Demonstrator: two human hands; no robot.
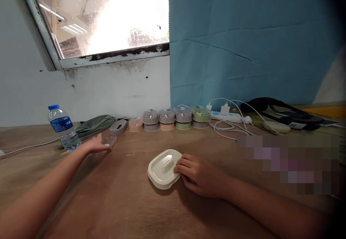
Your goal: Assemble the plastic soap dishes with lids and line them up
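Near the middle of the table sits a cream, rounded plastic box (162, 170) with a raised ridge on its shiny top. My right hand (196, 174) grips its right edge, fingers on top and the thumb lower down. Farther off to the left, my left hand (95, 144) has its thumb and fingers at the edge of a clear plastic lid (111, 140). That lid lies low by the table, partly hidden by the hand. Just behind it is a grey oval case (119, 126) with a slot in its top.
Along the wall stand a pink box (136, 124) and several stacked grey, pink and green boxes (167, 116). A water bottle (63, 127) leans by a green pouch (94, 123) at left. A power strip (225, 116), white cables and a black strap (281, 113) lie at back right.
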